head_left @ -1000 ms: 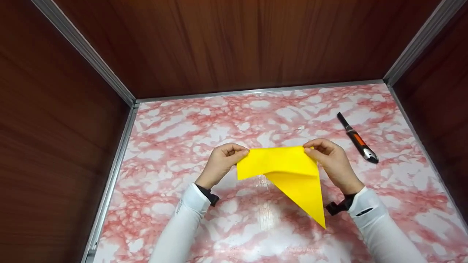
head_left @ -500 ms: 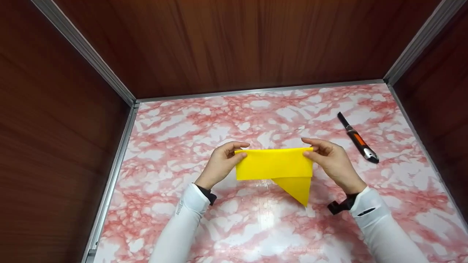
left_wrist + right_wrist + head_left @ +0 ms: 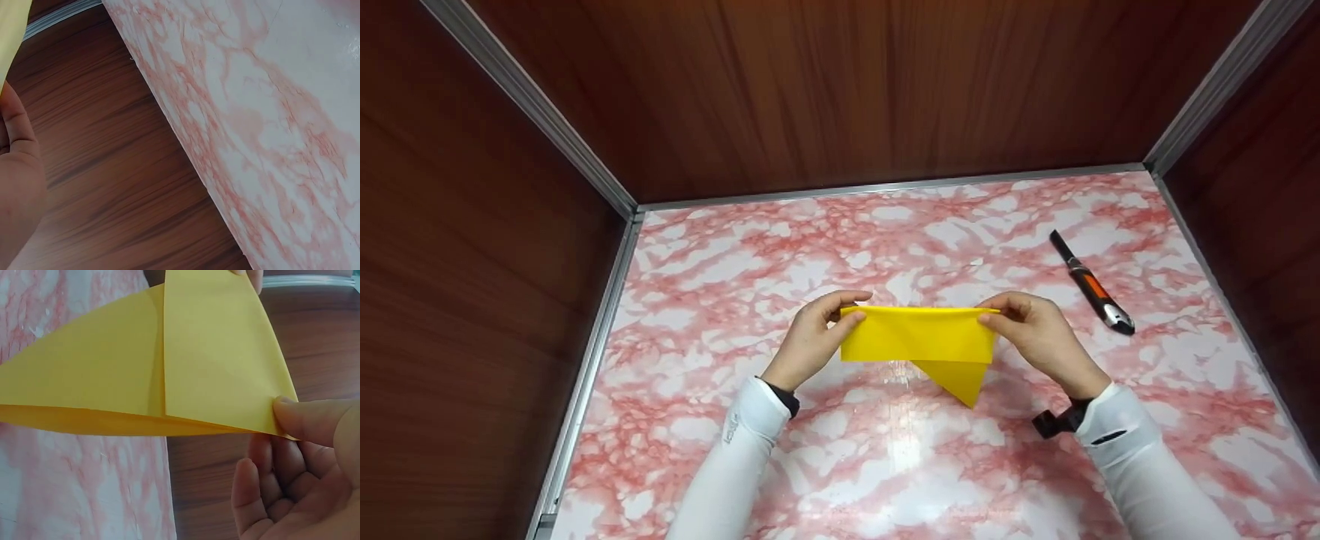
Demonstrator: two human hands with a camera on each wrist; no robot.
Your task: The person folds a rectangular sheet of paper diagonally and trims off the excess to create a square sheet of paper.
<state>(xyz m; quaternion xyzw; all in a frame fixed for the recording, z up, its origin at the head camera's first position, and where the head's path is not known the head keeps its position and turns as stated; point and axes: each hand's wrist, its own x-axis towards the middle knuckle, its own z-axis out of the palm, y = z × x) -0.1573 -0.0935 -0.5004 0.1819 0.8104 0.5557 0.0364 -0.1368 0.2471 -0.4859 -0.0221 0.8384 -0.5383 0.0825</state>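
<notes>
Between both hands is a folded sheet of yellow paper [image 3: 915, 337], its top edge running level and a pointed flap hanging below on the right. My left hand [image 3: 810, 337] pinches the upper left corner between thumb and fingers. At the upper right corner, my right hand [image 3: 1042, 337] pinches the fold, thumb on the near face. Up close in the right wrist view, the paper [image 3: 225, 349] shows a straight overlapping band and a gap between layers along its lower edge. Only a sliver of the paper [image 3: 10, 34] and part of the left hand [image 3: 19, 180] appear in the left wrist view.
A black and orange utility knife [image 3: 1093, 285] lies on the red-and-white marbled table [image 3: 735, 262], to the right beyond my right hand. Dark wood panels [image 3: 840, 90] with metal edging stand at the back and both sides.
The paper's near side has tilted, so the hanging flap looks shorter and its tip has moved up and left. My fingers have shifted along the top fold; the knife stays put.
</notes>
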